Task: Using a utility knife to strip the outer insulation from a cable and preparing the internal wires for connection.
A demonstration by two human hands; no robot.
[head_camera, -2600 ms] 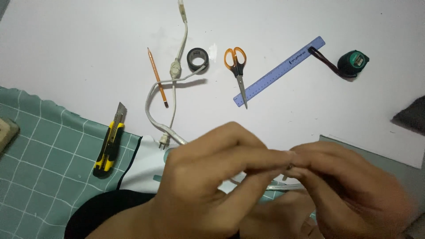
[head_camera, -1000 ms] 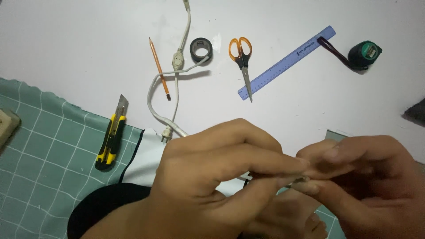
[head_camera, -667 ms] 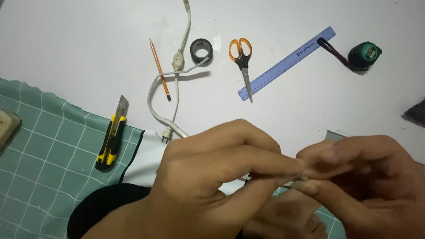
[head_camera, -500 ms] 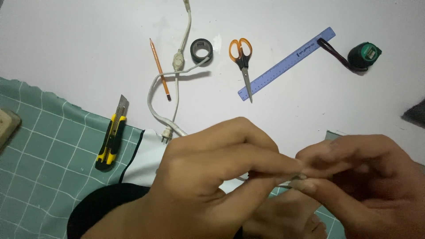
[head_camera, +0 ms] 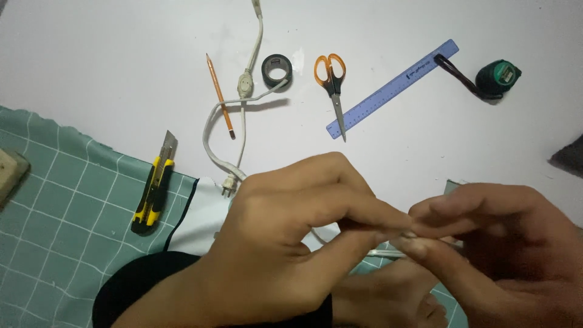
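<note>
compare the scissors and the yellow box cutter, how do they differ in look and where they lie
The scissors have orange loop handles and two bare metal blades pointing toward the person; the box cutter has a straight yellow-and-black body with a short blade tip pointing away. The scissors lie on the bare white table; the box cutter lies on the green gridded mat. Both are cutting tools, lying flat, and neither hand touches them.

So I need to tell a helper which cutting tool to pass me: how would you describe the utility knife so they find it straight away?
Start at the green checked mat on the left of the white table. The utility knife lies near the mat's right edge, blade pointing up the table. Its yellow and black body sets it apart from the orange-handled scissors, which lie further up, beside the blue ruler.
</note>
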